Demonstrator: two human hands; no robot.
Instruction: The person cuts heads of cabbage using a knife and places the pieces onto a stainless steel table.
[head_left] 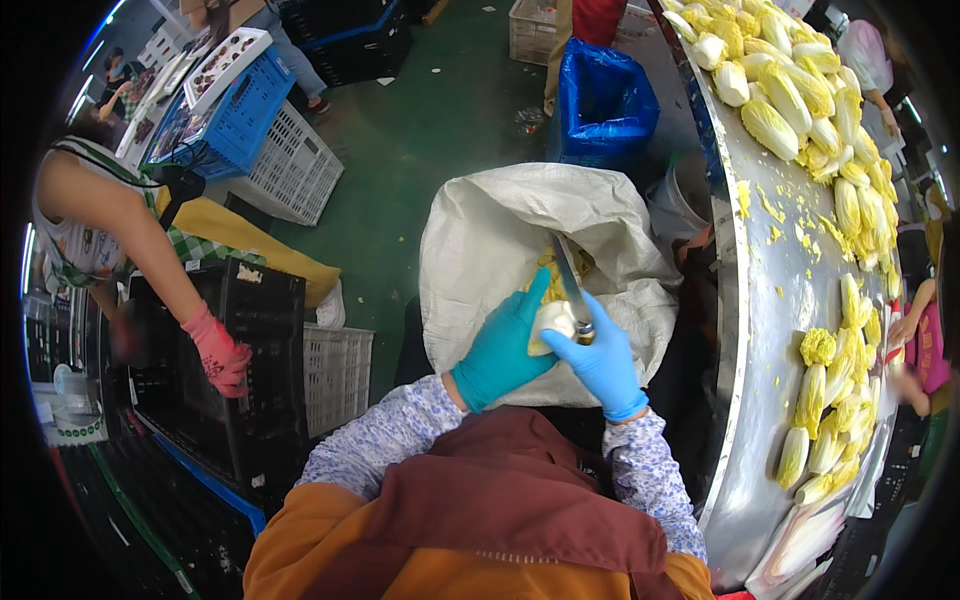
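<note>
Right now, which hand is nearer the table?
Right. The right hand holds the knife left of the table; the left hand, on the cabbage, is farther left.

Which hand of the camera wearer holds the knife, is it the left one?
No, the knife is in the blue-gloved right hand, while the green-gloved left hand holds a pale vegetable.

Knife (pixel 567 272) over sack (pixel 462 245), cabbages (pixel 770 130) on table (pixel 765 340) at right, crates (pixel 275 375) at left, bag (pixel 588 140) beyond sack
</note>
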